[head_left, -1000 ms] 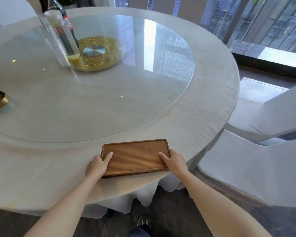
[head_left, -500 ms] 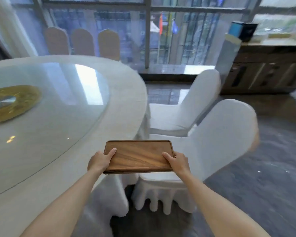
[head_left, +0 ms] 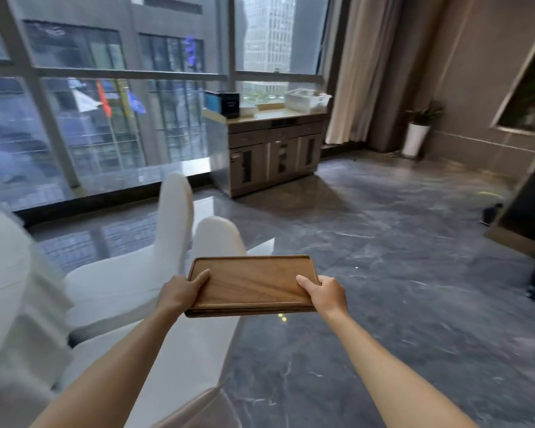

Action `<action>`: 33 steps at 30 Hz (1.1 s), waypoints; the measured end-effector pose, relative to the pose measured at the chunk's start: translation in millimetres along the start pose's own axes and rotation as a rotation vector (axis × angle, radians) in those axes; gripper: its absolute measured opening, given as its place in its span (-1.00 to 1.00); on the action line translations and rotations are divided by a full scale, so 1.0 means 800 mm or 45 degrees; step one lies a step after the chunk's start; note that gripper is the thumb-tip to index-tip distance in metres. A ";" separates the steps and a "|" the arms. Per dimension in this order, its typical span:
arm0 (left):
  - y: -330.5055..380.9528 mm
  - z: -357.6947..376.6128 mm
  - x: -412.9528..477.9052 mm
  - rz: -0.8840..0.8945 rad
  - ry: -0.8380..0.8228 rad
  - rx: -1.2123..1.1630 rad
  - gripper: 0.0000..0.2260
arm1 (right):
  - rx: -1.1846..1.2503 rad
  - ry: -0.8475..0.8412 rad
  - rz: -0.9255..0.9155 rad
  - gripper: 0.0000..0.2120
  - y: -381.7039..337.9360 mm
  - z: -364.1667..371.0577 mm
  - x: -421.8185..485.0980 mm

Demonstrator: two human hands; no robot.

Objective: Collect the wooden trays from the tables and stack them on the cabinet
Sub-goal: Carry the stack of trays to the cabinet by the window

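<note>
A brown wooden tray (head_left: 252,284) hangs level in the air in front of me, held at both short ends. My left hand (head_left: 181,293) grips its left end, thumb on top. My right hand (head_left: 323,293) grips its right end the same way. A second edge shows under the tray's front rim, so it may be more than one tray. The wooden cabinet (head_left: 272,149) stands across the room by the window, well beyond the tray.
Two white-covered chairs (head_left: 173,217) stand at my left, close to the tray. On the cabinet top sit a dark box (head_left: 226,103) and a white basket (head_left: 306,100). A potted plant (head_left: 417,134) stands at the right wall. Grey marble floor (head_left: 383,257) lies between me and the cabinet.
I lifted the tray off the round table and turned right. The table has left the view and the cabinet has come to the centre, ahead of me.
</note>
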State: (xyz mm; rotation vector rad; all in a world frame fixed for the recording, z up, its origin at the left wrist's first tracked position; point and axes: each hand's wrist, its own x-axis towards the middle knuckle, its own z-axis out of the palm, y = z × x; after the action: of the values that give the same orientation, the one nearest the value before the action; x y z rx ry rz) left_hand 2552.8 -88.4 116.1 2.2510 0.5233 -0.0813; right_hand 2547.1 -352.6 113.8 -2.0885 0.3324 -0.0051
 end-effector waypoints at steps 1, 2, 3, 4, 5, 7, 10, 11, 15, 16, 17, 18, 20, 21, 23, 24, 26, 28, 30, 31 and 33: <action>0.020 0.014 0.014 0.032 -0.008 0.024 -0.51 | 0.001 0.034 0.018 -0.74 0.004 -0.014 0.016; 0.039 0.027 0.029 0.060 -0.015 0.045 -0.49 | 0.004 0.062 0.033 -0.73 0.008 -0.026 0.033; 0.058 0.041 0.044 0.084 -0.026 0.061 -0.46 | 0.003 0.088 0.047 -0.72 0.012 -0.037 0.050; 0.076 0.053 0.060 0.111 -0.040 0.073 -0.44 | -0.004 0.112 0.059 -0.71 0.015 -0.047 0.069; 0.093 0.066 0.077 0.136 -0.050 0.081 -0.44 | -0.015 0.137 0.064 -0.69 0.017 -0.056 0.088; 0.126 0.093 0.113 0.177 -0.063 0.079 -0.43 | -0.024 0.180 0.070 -0.66 0.019 -0.073 0.131; 0.178 0.134 0.179 0.247 -0.065 0.143 -0.41 | -0.021 0.228 0.083 -0.61 0.017 -0.094 0.208; 0.197 0.146 0.203 0.266 -0.064 0.158 -0.40 | -0.029 0.241 0.083 -0.60 0.015 -0.099 0.237; 0.280 0.182 0.302 0.294 -0.059 0.136 -0.42 | -0.066 0.267 0.084 -0.59 -0.007 -0.123 0.362; 0.301 0.189 0.327 0.300 -0.059 0.125 -0.43 | -0.065 0.265 0.077 -0.60 -0.014 -0.129 0.392; 0.321 0.195 0.351 0.303 -0.066 0.115 -0.45 | -0.061 0.264 0.071 -0.61 -0.020 -0.134 0.421; 0.340 0.202 0.374 0.310 -0.070 0.109 -0.46 | -0.052 0.268 0.059 -0.63 -0.025 -0.140 0.449; 0.375 0.218 0.417 0.320 -0.056 0.112 -0.45 | -0.032 0.287 0.041 -0.66 -0.033 -0.149 0.502; 0.390 0.225 0.436 0.324 -0.042 0.114 -0.44 | -0.027 0.297 0.040 -0.66 -0.035 -0.154 0.527; 0.418 0.242 0.472 0.322 -0.020 0.112 -0.43 | -0.012 0.294 0.044 -0.64 -0.039 -0.161 0.575; 0.431 0.252 0.491 0.317 -0.012 0.116 -0.45 | -0.001 0.285 0.047 -0.65 -0.040 -0.164 0.600; 0.455 0.274 0.529 0.299 -0.010 0.116 -0.50 | 0.013 0.272 0.046 -0.66 -0.038 -0.168 0.653; 0.478 0.299 0.573 0.275 -0.008 0.085 -0.51 | 0.012 0.263 0.028 -0.66 -0.033 -0.172 0.713; 0.505 0.325 0.619 0.262 0.008 0.045 -0.52 | 0.011 0.229 0.015 -0.65 -0.030 -0.176 0.775; 0.520 0.338 0.643 0.256 0.025 0.035 -0.53 | 0.012 0.211 0.003 -0.64 -0.030 -0.179 0.808; 0.558 0.361 0.691 0.249 0.071 0.032 -0.54 | 0.012 0.180 -0.024 -0.64 -0.034 -0.189 0.880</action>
State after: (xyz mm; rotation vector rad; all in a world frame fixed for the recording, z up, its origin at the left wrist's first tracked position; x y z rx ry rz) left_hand 3264.9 -372.8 112.1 2.3224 0.3308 0.0747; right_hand 3210.0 -634.5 122.6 -2.0862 0.3976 -0.1662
